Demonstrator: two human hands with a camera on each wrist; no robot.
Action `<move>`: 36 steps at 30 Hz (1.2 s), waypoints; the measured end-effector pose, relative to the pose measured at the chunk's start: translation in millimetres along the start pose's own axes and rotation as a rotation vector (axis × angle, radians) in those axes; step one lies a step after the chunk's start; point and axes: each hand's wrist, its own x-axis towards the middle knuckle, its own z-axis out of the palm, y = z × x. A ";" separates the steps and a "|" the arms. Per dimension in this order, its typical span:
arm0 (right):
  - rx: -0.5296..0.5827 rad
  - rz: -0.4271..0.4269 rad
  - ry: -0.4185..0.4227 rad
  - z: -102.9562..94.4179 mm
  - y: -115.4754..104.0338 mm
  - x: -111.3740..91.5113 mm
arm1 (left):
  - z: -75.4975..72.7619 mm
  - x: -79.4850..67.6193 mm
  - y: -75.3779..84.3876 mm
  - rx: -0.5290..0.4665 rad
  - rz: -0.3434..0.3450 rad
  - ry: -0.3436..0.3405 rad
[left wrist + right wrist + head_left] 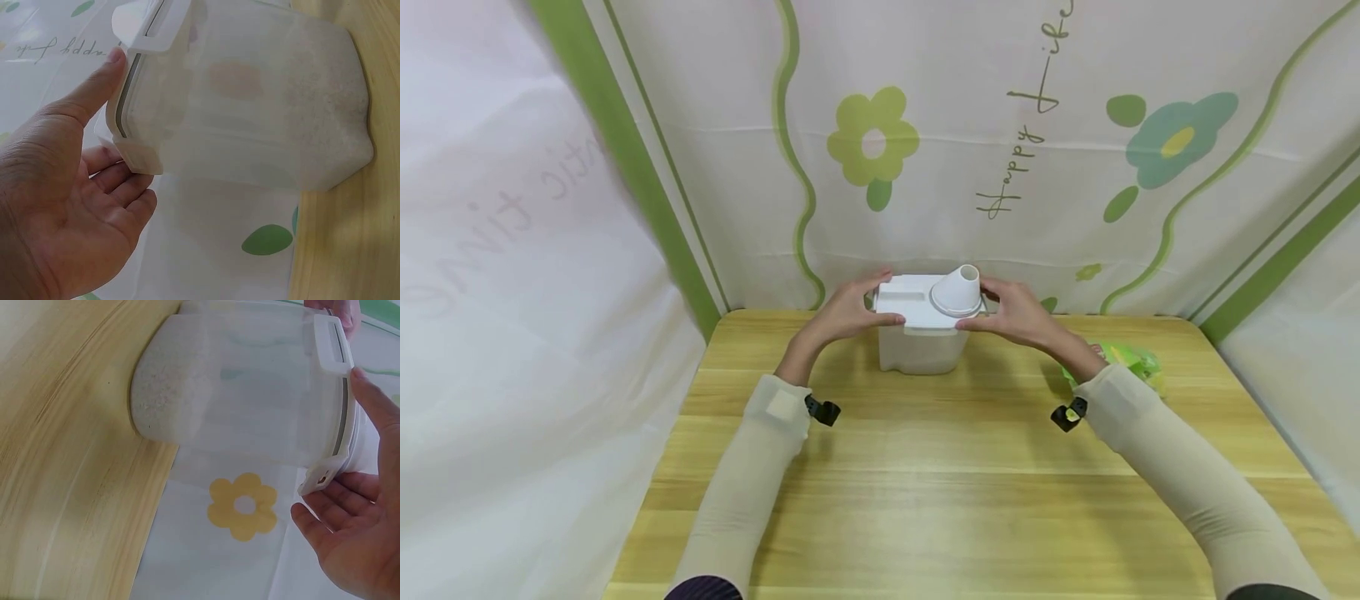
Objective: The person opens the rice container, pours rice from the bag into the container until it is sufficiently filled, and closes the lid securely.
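Note:
A translucent storage container [921,352] stands on the table near its back edge. Its white lid [917,310] bears a white cone-shaped cup [957,293] on the right side. My left hand [852,310] holds the left end of the lid, thumb on the front edge, fingers behind. At the other end my right hand [1017,315] grips the lid the same way, its fingers by a side clasp [322,476]. A front clasp [331,345] lies flat against the container. Pale grainy contents [172,390] fill its bottom part.
A crumpled green plastic bag [1138,364] lies on the wooden table [925,467] at the right, partly behind the right forearm. Printed fabric [925,208] hangs right behind the table, and more white fabric [512,333] hangs along the left side.

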 end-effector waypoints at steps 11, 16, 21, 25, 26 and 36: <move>0.109 -0.048 -0.061 -3.0 17.4 -3.3 | 0.8 -6.2 7.0 0.029 0.034 0.018; 0.163 -0.028 -0.063 -8.7 29.2 -7.4 | 1.8 -9.2 15.5 0.112 0.130 0.055; 0.213 -0.022 -0.072 -13.4 38.6 -10.3 | 3.0 -9.8 21.4 0.197 0.198 0.075; 0.229 -0.011 -0.089 -15.2 44.2 -12.1 | 4.5 -9.7 25.5 0.265 0.213 0.070; 0.231 -0.005 -0.094 -15.6 45.0 -12.5 | 4.8 -9.8 26.1 0.277 0.216 0.068; 0.232 0.013 -0.125 -15.9 50.8 -10.9 | 7.5 -11.8 25.8 0.317 0.241 0.054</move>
